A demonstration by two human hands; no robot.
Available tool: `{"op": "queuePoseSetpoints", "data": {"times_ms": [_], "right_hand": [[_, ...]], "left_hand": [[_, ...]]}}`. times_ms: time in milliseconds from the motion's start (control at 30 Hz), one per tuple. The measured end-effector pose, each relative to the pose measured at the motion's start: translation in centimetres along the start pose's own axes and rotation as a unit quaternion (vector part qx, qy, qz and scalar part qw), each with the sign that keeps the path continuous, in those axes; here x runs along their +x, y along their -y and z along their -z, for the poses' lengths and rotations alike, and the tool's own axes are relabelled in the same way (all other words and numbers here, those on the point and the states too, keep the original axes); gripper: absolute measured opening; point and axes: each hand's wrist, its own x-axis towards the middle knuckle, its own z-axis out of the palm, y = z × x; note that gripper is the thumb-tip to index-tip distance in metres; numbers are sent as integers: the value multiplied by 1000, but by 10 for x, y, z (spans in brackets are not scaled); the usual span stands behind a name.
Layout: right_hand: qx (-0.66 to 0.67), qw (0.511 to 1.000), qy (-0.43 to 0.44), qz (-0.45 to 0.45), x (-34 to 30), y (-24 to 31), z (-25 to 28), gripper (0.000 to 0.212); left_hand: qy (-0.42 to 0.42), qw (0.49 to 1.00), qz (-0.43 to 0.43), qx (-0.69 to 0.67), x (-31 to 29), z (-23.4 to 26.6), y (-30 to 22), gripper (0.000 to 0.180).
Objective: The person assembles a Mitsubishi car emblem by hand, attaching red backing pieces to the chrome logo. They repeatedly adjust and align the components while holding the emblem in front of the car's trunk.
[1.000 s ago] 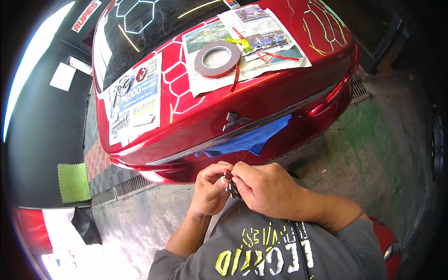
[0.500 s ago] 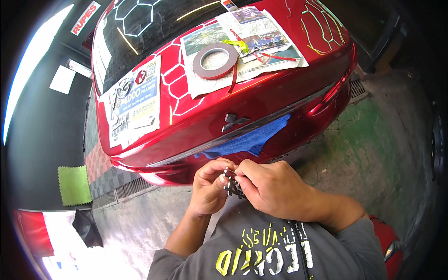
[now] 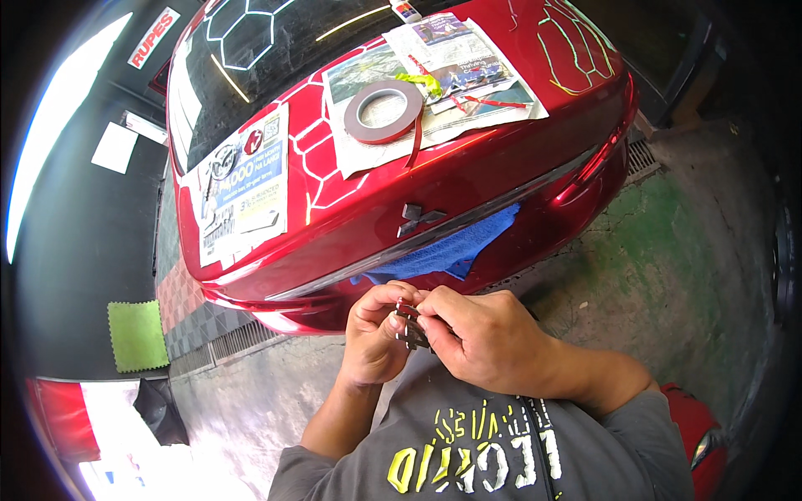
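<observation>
In front of my chest, my left hand is closed around a small dark badge-like piece with several short arms and pale edges. A short bit of red tape shows at its upper end, by my left thumb and fingertips. My right hand is closed in a pinch at the end of that tape. Its fingers hide part of the piece. Beyond both hands is the rear of a red car, with a blue cloth hanging below its three-diamond emblem.
On the trunk lid, newspaper bears a roll of red-edged tape, red tape strips and a crumpled yellow-green scrap. Another newspaper sheet at left holds a round emblem. A small white bottle stands behind.
Red tape now shows at the top of the dark piece, where pale edges showed before. My right fingers have shifted slightly; both hands stay at the same place.
</observation>
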Motion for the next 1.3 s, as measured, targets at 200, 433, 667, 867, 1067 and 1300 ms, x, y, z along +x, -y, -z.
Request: {"op": "queuePoseSetpoints", "data": {"times_ms": [200, 433, 667, 867, 1067, 1300], "right_hand": [[-7, 1000, 1, -1, -3, 0, -1, 14], [-43, 999, -5, 25, -6, 2, -5, 13], [-97, 994, 40, 32, -8, -2, -3, 11], [-179, 977, 46, 104, -8, -11, -1, 13], [-67, 997, -6, 45, -5, -16, 5, 11], [83, 994, 57, -45, 7, -10, 34, 26]], "left_hand": [[-8, 1000, -1, -1, -3, -2, 0, 29], [-21, 999, -15, 31, -8, -5, 1, 26], [-68, 997, 12, 35, -14, -3, 6, 25], [-61, 996, -5, 68, -12, -10, 6, 22], [-83, 995, 17, 58, -15, -11, -1, 22], [-25, 981, 24, 192, -20, -16, -16, 45]]}}
